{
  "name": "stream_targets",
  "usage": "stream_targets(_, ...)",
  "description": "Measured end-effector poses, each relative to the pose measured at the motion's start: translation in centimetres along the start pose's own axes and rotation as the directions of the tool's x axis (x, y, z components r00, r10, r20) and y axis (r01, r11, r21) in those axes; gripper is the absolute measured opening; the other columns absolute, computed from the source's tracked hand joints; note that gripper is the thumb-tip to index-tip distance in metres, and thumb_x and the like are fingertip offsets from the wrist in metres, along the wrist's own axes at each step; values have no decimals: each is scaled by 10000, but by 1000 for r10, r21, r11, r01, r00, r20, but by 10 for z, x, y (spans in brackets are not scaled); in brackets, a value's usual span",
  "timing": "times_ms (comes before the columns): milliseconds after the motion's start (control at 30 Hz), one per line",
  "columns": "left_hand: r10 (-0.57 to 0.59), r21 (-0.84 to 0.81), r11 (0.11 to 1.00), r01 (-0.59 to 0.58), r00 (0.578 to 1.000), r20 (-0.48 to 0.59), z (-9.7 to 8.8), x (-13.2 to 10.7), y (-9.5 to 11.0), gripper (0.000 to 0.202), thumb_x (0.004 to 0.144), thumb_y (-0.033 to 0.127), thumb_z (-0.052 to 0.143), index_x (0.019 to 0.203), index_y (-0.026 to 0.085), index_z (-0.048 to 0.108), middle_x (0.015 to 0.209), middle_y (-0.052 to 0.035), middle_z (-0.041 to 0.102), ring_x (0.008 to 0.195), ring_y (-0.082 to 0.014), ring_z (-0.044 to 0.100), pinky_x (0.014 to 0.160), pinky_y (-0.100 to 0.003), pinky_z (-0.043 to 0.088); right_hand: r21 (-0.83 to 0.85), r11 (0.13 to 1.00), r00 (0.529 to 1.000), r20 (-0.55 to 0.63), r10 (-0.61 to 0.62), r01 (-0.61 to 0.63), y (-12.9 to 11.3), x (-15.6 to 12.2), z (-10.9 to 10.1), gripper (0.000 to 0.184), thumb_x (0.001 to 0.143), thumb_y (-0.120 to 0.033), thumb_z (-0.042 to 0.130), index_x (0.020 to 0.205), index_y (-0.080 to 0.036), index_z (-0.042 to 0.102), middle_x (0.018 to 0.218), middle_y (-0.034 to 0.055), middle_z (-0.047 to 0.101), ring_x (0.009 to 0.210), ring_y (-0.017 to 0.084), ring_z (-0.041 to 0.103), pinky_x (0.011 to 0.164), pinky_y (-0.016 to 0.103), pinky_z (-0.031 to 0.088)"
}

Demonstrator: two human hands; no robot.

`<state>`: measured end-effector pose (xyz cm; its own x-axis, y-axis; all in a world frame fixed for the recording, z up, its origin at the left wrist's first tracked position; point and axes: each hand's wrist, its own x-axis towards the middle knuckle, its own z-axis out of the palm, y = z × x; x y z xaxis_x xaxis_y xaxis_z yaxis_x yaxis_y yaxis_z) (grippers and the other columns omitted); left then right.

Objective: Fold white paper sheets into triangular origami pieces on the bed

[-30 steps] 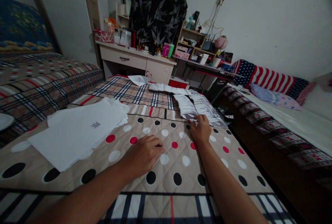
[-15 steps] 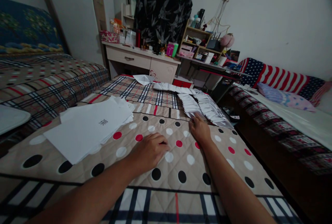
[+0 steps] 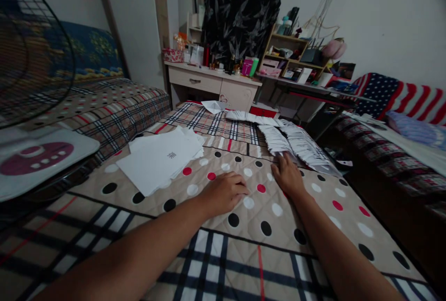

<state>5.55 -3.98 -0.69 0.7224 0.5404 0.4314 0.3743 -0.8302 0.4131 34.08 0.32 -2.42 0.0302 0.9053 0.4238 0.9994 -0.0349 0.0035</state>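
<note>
My left hand (image 3: 227, 193) rests palm down on the dotted bedcover (image 3: 205, 189), fingers slightly bent and apart, holding nothing. To its right, my right hand (image 3: 288, 175) lies at the near end of a row of folded white papers (image 3: 275, 140). Its fingers are spread, and the fingertips reach the row's edge; whether they touch it I cannot tell. A second row of folded papers (image 3: 306, 147) runs beside the first, and more folded papers (image 3: 252, 118) lie across the far end. Left of my hands is a loose pile of white sheets (image 3: 158, 158), the top one bearing a small printed character.
A fan (image 3: 42, 55) and its white base with a pink panel (image 3: 45, 157) stand left of the bed. One folded sheet (image 3: 213, 107) lies at the bed's far end. Beyond are a white desk (image 3: 212, 75) and a wooden shelf (image 3: 289, 50). Another bed (image 3: 400, 143) is at right.
The view has swung left, bringing the fan into sight. My left hand's fingers have loosened from a curl, and my right hand's fingers have spread. The papers lie as before.
</note>
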Motion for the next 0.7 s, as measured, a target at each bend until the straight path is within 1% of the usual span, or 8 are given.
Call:
stream_targets(67,-4,-3,1000,4,1000,-1,-1,0,0,208,881,189,557,1006,218,720,1037,-27,661,994,-196,560,891,-355,459,74,997,998,-69,-1,6,3,2,6,549,901,-357,427,1328,-14,438,1376,287,479,1219,363,524,995,487,430)
stream_targets(133,-7,-10,1000,7,1000,0,-1,0,0,211,887,192,551,1012,215,720,1040,-32,660,1000,-197,559,896,-355,458,142,990,995,-96,21,-7,5,4,9,577,878,-335,452,1346,-3,392,1237,275,580,1089,345,601,934,468,472)
stream_targets(200,-7,-21,1000,7,1000,2,-1,0,0,211,893,199,546,1014,216,718,1035,-38,660,1000,-197,559,897,-360,458,165,986,993,-119,20,0,6,5,10,564,870,-306,451,1345,-9,389,1188,260,601,1046,330,612,915,460,479)
stream_targets(300,-4,-31,999,4,1000,-2,-1,0,0,213,896,199,542,1021,220,714,1035,-40,658,1001,-197,557,896,-369,457,123,991,990,-134,-30,47,5,5,8,468,883,-288,433,1277,-41,485,1247,250,561,1143,326,551,976,466,440)
stream_targets(433,1,-35,999,-2,1000,-15,0,0,-1,217,890,187,542,1017,223,714,1031,-43,656,984,-194,562,886,-372,462,16,999,995,-96,-29,31,2,4,2,420,920,-344,420,1212,-90,583,1337,229,492,1217,341,475,1023,489,380)
stream_targets(567,-3,-42,999,2,1000,-15,1,-1,-1,224,888,180,540,1017,229,716,1032,-46,658,983,-198,565,884,-376,467,-19,1000,1000,-18,18,-19,-2,2,-3,431,936,-354,413,1264,-120,566,1341,191,508,1186,307,507,989,436,406)
stream_targets(633,-4,-50,999,3,1000,-14,1,-1,-1,230,883,171,543,1024,228,716,1037,-44,660,988,-198,566,889,-375,469,-3,999,999,-26,42,-42,-3,1,-6,450,930,-350,428,1280,-95,547,1357,197,502,1189,301,512,981,412,415)
stream_targets(700,-8,-60,998,6,1000,-22,1,-1,-2,232,876,162,549,1021,226,718,1032,-43,665,988,-197,570,892,-372,471,13,999,996,-69,53,-52,-4,-1,-11,423,920,-322,438,1244,-86,570,1346,194,517,1165,294,531,959,393,432)
